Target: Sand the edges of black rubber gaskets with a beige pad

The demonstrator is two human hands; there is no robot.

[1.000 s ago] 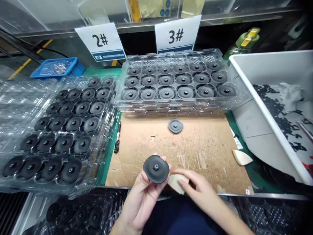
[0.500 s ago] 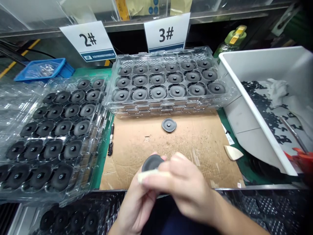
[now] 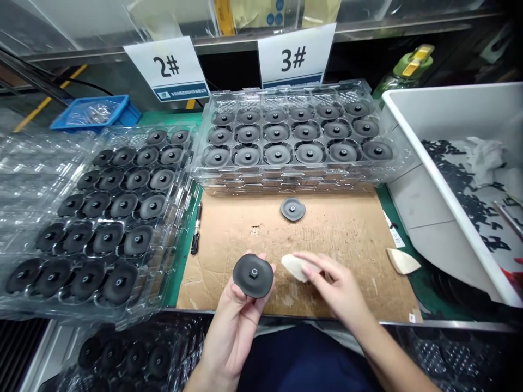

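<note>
A round black disc [image 3: 253, 276] with a small hub at its centre faces up in my left hand [image 3: 241, 321], whose fingers hold it by the edge. To the right of it, my right hand [image 3: 333, 280] pinches a cream-white pad [image 3: 299, 267] between thumb and fingers, apart from the disc. Another black disc [image 3: 292, 209] lies on the cardboard sheet [image 3: 229, 228], beyond both hands. A second cream pad [image 3: 402, 261] rests at the cardboard's right edge.
Clear trays of black discs stand at the back [image 3: 286, 177] and left [image 3: 134, 220]. On the right is a white bin [image 3: 445, 190] with small black parts. A black pen [image 3: 196, 228] lies left of the cardboard. A green bottle [image 3: 404, 71] stands behind.
My right hand has moved right with the pad, off the disc. The disc in my left hand now shows its hub side. The view has shifted slightly.
</note>
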